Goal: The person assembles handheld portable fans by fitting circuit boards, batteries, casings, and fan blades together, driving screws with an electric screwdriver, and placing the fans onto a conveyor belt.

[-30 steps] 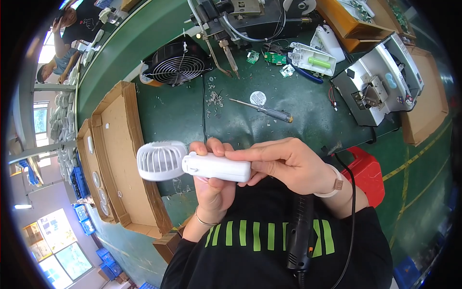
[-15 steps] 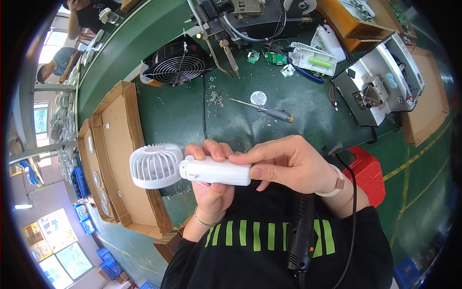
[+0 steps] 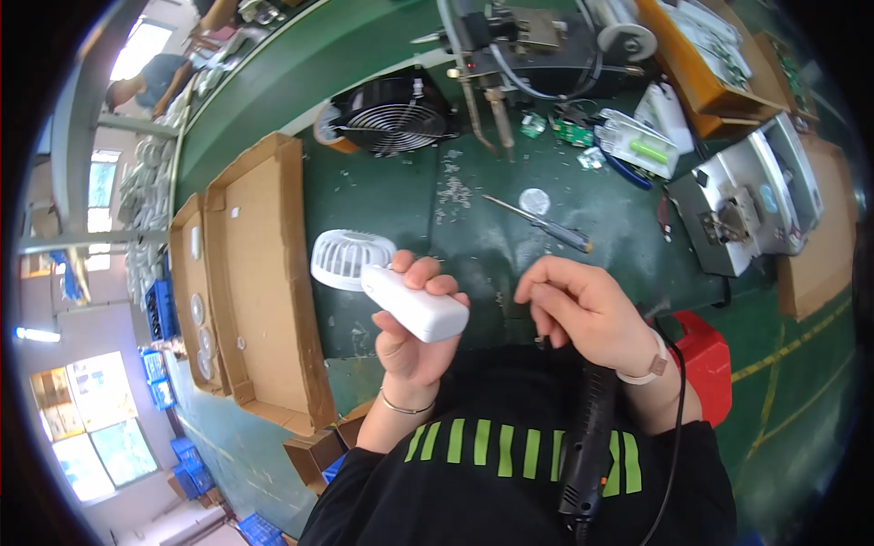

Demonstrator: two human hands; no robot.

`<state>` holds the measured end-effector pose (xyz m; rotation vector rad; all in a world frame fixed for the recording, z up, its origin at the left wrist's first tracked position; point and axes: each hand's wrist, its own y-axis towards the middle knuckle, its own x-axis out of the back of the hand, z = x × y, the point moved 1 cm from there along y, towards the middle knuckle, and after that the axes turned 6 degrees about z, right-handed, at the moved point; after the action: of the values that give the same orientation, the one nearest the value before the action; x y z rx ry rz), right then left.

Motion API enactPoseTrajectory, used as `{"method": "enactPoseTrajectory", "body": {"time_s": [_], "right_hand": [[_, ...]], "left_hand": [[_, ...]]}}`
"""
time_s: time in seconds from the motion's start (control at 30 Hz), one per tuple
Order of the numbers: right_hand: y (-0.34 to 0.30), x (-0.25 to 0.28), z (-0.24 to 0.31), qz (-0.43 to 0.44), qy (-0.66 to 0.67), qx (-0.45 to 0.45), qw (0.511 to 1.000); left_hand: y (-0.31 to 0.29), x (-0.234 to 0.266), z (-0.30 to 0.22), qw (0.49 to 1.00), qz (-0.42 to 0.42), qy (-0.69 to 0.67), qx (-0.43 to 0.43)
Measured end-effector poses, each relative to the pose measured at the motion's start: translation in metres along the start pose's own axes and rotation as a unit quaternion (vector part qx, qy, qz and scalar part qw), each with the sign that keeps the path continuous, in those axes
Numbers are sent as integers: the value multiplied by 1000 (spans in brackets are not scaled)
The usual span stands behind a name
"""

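Note:
A white handheld fan (image 3: pixel 419 305) is gripped by its handle in my left hand (image 3: pixel 414 350), fingers wrapped over the far side and thumb beneath. Its round, caged head (image 3: pixel 350 259) points to the far left, and the handle's rounded end faces me. Apart from the fan, to its right, my right hand (image 3: pixel 583 314) hovers with loosely bent fingers and no visible object in its grip. A small dark bit shows just under its fingertips; what it is cannot be made out. In front of my chest hangs a black corded tool (image 3: pixel 587 446).
Across the green bench (image 3: pixel 401 200) lie a screwdriver (image 3: pixel 555 227), loose screws (image 3: pixel 452 187) and an opened white casing (image 3: pixel 637 146). Behind stand a black cooling fan (image 3: pixel 391 114) and a soldering fixture (image 3: pixel 496 109). Cardboard trays (image 3: pixel 264 273) sit left; a grey metal device (image 3: pixel 728 209) sits right.
My right hand has let go of the fan and drawn away to the right. My left hand has tilted the fan, its handle end swinging toward me. The head view has shifted.

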<state>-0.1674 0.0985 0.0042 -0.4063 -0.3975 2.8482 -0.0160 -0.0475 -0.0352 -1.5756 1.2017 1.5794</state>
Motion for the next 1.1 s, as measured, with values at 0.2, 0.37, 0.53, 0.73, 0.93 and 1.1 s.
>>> {"method": "enactPoseTrajectory", "body": {"time_s": [0.2,0.37,0.53,0.73,0.93,1.1], "right_hand": [[5,-2,0,102,-96,-20,990],[6,-2,0,124,-104,-35,986],[6,0,-2,138,-102,-5,985],[2,4,5,262,-106,49,958],[2,3,-1,288,-109,58,950],[6,2,-3,265,-93,63,958]], "left_hand": [[0,-3,-2,993,49,-105,13],[0,-3,-2,986,34,-163,8],[-2,-5,-1,999,-12,-41,10],[-3,-4,-3,998,32,2,58],[0,-5,-9,999,0,48,25],[0,-7,-29,990,-26,134,-20]]}}
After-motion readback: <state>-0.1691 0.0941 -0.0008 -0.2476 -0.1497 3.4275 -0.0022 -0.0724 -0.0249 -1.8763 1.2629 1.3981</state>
